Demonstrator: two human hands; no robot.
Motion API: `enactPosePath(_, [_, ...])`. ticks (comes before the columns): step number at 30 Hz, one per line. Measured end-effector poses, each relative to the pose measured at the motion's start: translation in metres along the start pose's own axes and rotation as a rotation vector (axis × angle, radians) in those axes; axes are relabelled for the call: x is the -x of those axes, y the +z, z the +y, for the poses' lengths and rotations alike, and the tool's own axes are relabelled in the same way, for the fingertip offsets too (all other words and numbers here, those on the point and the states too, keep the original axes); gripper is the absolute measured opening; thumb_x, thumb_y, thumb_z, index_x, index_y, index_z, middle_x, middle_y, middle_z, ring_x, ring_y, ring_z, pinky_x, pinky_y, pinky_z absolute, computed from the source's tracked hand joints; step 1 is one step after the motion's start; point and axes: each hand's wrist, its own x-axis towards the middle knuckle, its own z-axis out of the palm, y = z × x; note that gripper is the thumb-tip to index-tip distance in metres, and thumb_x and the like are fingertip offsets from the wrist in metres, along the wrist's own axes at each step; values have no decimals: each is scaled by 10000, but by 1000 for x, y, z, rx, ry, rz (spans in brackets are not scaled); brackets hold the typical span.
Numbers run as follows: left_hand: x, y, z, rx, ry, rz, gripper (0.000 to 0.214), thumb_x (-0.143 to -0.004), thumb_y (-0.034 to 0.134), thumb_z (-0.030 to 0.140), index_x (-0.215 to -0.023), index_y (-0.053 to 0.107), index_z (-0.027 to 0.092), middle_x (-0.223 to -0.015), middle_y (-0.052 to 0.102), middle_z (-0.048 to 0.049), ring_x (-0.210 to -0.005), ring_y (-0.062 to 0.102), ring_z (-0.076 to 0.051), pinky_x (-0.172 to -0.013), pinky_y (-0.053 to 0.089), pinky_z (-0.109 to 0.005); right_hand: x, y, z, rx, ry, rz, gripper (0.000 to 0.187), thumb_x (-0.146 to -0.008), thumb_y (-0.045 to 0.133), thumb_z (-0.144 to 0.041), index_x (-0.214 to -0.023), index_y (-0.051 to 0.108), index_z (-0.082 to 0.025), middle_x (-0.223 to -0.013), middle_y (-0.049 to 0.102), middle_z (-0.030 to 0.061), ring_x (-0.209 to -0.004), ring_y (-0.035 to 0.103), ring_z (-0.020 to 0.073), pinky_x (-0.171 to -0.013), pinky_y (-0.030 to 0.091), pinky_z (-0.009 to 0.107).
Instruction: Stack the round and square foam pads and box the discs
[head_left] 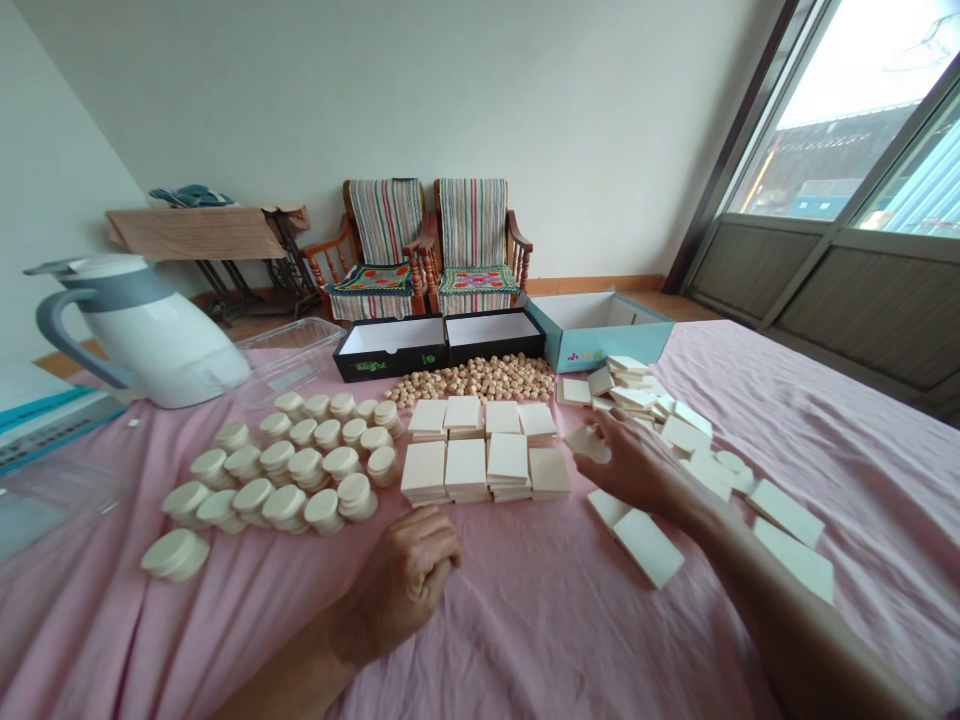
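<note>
My right hand (634,460) reaches over the right side of the table and pinches a pale square tile (589,443) between thumb and fingers. Beside it spreads a loose heap of similar square tiles (686,435), with a few lying nearer me, such as a tile (649,547). Left of this hand stand two rows of stacked square tiles (466,468). My left hand (409,570) rests on the cloth just in front of those stacks, fingers curled in, and nothing shows in it. To its left are several stacks of round pale discs (285,507).
Small round wooden pieces (502,378) lie piled behind the square stacks. Behind them stand a black divided box (390,365) and a light blue box (607,345). A white-grey jug (161,335) and clear plastic trays (289,360) are at left. Pink cloth (517,630) covers the table.
</note>
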Motion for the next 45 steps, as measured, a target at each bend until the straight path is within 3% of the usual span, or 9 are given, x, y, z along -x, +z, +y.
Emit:
enactPosePath(8, [-2, -2, 2, -1, 18, 10, 263, -801, 397, -10, -666, 527, 175, -650, 571, -2, -652, 531, -126, -618, 402, -238, 3, 14, -40, -86, 43, 74, 353, -838, 478, -475, -940, 565, -148, -930, 636, 135, -894, 609, 252, -741, 424, 323])
enactPosePath(12, [-2, -2, 2, -6, 11, 13, 260, -800, 400, -5, -666, 533, 174, -652, 575, -5, -651, 532, -128, -620, 406, -240, 1, 14, -33, -103, 52, 111, 354, -885, 427, -469, -943, 557, -146, -884, 643, 124, -810, 613, 232, -671, 424, 319])
enactPosePath(15, [-2, -1, 2, -9, 11, 10, 258, -793, 401, -4, -663, 535, 175, -652, 575, -6, -652, 534, -131, -615, 405, -241, 3, 9, -20, -188, -23, 30, 302, -871, 468, -450, -941, 568, -174, -809, 643, 65, -725, 602, 195, -640, 428, 307])
enactPosePath(20, [0, 1, 0, -10, 7, 3, 254, -796, 407, -3, -663, 531, 175, -646, 572, -5, -649, 527, -131, -616, 400, -239, 17, 6, -8, -255, -210, -100, 511, -736, 653, -321, -1205, 505, -186, -1107, 617, 105, -904, 609, 205, -793, 458, 346])
enactPosePath(23, [0, 1, 0, -5, 15, 7, 256, -797, 405, -8, -664, 525, 175, -642, 569, -3, -642, 522, -128, -615, 396, -236, 23, 11, -10, -191, -186, -82, 549, -735, 642, -266, -1247, 478, -158, -1093, 629, 125, -916, 611, 222, -803, 447, 358])
enactPosePath(29, [-3, -1, 2, -9, 19, 14, 261, -803, 398, -12, -663, 517, 174, -641, 566, 0, -643, 525, -125, -615, 398, -233, 21, 17, -20, -163, -114, -99, 441, -789, 569, -280, -1201, 490, -145, -862, 664, 73, -748, 616, 200, -639, 405, 293])
enactPosePath(38, [-3, -2, 2, -21, 24, -6, 269, -777, 394, -31, -667, 519, 180, -639, 565, -3, -638, 523, -136, -599, 407, -249, 22, 21, -22, -119, -126, -150, 531, -761, 523, -188, -1269, 410, -83, -1049, 653, 178, -841, 624, 240, -715, 432, 334])
enactPosePath(42, [-1, -1, 1, -22, 22, -1, 258, -796, 400, -18, -668, 510, 178, -637, 565, -3, -637, 518, -134, -605, 403, -245, 22, 22, -20, -109, -129, -148, 555, -765, 528, -186, -1294, 399, -81, -1048, 652, 176, -841, 618, 242, -735, 445, 350])
enactPosePath(45, [0, 0, 0, -14, 18, 4, 258, -810, 397, -9, -670, 512, 175, -639, 568, -3, -639, 516, -130, -613, 397, -241, 22, 16, -20, -92, -136, -60, 517, -778, 572, -254, -1259, 460, -104, -1059, 631, 159, -877, 602, 257, -763, 451, 383])
